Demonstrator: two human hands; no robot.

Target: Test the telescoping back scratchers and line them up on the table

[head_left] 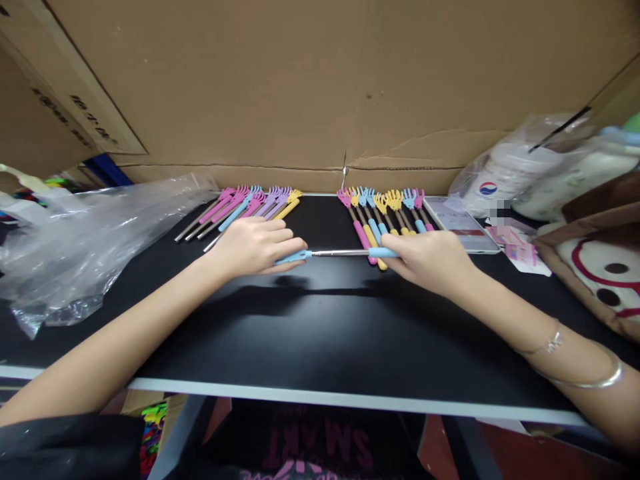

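Note:
A back scratcher [343, 253] with light blue ends and a thin metal rod is held level above the black table, its shadow below. My left hand [257, 247] is closed around its left end and hides most of that blue part. At the other end, my right hand [430, 260] is closed on the blue handle. Behind my left hand lies a row of back scratchers [235, 207] in pink, blue, purple and yellow, several with bare metal rods toward me. Another row of back scratchers [373, 223], with coloured handles toward me, lies behind my right hand, which partly covers it.
Crumpled clear plastic bags [90, 240] lie at the left. To the right are a phone [463, 227], pink and white papers [523, 250], a bagged white cup [515, 177] and a brown bag [600, 260] with a cartoon face. A cardboard wall [300, 87] stands behind the table [320, 347].

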